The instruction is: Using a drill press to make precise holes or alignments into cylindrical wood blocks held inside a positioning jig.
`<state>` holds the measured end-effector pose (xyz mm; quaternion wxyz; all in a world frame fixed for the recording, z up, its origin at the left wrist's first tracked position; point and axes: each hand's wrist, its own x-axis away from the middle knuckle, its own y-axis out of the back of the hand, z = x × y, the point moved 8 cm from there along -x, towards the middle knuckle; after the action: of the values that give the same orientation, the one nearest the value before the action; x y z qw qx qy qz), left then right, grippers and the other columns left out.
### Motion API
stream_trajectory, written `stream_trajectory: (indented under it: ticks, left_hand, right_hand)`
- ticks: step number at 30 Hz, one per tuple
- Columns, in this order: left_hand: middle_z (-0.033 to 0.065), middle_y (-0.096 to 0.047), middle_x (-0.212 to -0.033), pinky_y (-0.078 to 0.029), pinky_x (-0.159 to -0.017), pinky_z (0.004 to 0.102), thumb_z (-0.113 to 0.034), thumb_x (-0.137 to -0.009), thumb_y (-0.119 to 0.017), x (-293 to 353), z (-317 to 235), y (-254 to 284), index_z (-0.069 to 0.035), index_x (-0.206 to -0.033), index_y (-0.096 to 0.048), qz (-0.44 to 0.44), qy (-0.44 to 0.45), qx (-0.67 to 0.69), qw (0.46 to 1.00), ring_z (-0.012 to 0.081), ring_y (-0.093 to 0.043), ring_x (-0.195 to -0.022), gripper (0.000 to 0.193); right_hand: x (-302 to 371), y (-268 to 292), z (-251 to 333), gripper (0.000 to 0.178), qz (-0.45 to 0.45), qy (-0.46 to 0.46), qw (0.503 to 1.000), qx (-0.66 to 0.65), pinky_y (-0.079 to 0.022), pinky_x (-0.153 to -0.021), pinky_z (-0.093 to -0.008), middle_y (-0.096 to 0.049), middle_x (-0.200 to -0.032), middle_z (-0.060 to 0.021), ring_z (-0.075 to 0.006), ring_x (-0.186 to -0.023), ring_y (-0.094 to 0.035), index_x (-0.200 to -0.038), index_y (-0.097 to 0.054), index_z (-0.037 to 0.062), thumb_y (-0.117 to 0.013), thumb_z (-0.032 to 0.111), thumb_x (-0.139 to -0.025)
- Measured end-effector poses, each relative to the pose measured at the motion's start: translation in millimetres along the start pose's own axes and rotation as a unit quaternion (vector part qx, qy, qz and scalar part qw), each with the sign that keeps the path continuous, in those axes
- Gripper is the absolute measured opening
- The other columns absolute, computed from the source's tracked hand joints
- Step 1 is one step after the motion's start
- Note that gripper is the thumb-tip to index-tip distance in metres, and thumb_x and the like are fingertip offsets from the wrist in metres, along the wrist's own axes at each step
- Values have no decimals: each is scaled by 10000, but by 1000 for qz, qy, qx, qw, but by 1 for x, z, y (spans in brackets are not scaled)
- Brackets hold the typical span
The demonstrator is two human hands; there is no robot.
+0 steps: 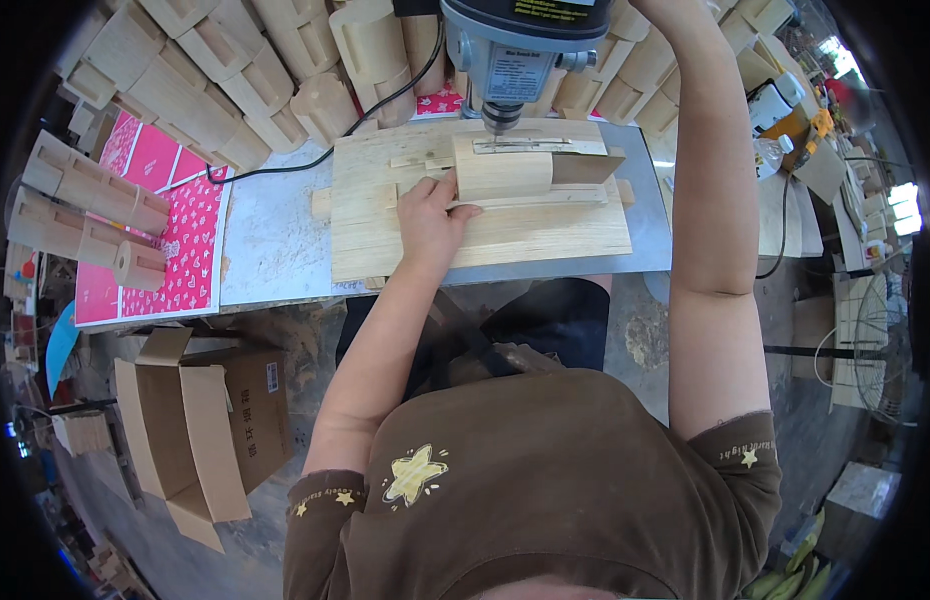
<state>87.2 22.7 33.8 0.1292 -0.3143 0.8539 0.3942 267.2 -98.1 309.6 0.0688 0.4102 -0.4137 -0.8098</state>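
Observation:
A pale wooden block (505, 177) with a rounded side lies in a wooden jig on a flat wooden board (385, 245). My left hand (428, 220) grips the block's left end, thumb on the near side and fingers behind. Just above the block's far edge hangs the chuck (501, 118) of a blue-grey bench drill press (520, 60); whether its bit touches the wood I cannot tell. My right arm reaches up along the drill's right side, and its hand lies beyond the upper edge of the picture.
Stacks of rounded wooden pieces (220, 60) stand behind and to the left, some on a pink patterned sheet (197, 235). A black cable (390, 97) crosses the metal table (270, 235). An open cardboard box (255, 400) is on the floor at left. A plastic bottle (770, 155) is at right.

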Motion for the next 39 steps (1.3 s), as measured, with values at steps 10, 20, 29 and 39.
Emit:
stream_trajectory:
  ticks: [10,20,29,39]
  left_hand:
    - [107,-547,-682,-461,-577,350,-149,-529,-805,-2,-9,4,10,-1019,-643,-11,-33,13,999,262,-558,-603,541]
    - [101,-547,-719,-463,-614,352,-114,-560,-794,-2,-4,2,-74,-1104,-630,9,-8,21,1000,265,-556,-652,570]
    - [102,-566,-722,-448,-628,368,-186,-552,-797,0,-1,0,-6,-1031,-649,10,-11,-16,1000,270,-559,-666,533]
    - [28,-566,-852,-360,-814,384,-260,-565,-811,-8,11,-7,-68,-1029,-644,16,68,58,996,227,-550,-767,529]
  right_hand:
    - [69,40,28,350,-72,87,991,-72,-453,-635,-369,-590,-648,-205,-317,-660,-588,-719,-605,-51,-462,246,-838]
    - [181,-21,-3,75,-183,68,956,-218,-387,-556,-305,-515,-591,-56,-219,-522,-479,-754,-599,40,-582,64,-823]
    - [190,-44,-11,40,-222,140,943,-204,-393,-629,-321,-568,-702,-67,-222,-665,-521,-812,-603,31,-594,4,-783]
    - [22,8,14,342,-110,-30,977,-180,-452,-620,-350,-592,-647,-160,-261,-626,-576,-766,-606,-39,-465,249,-883]
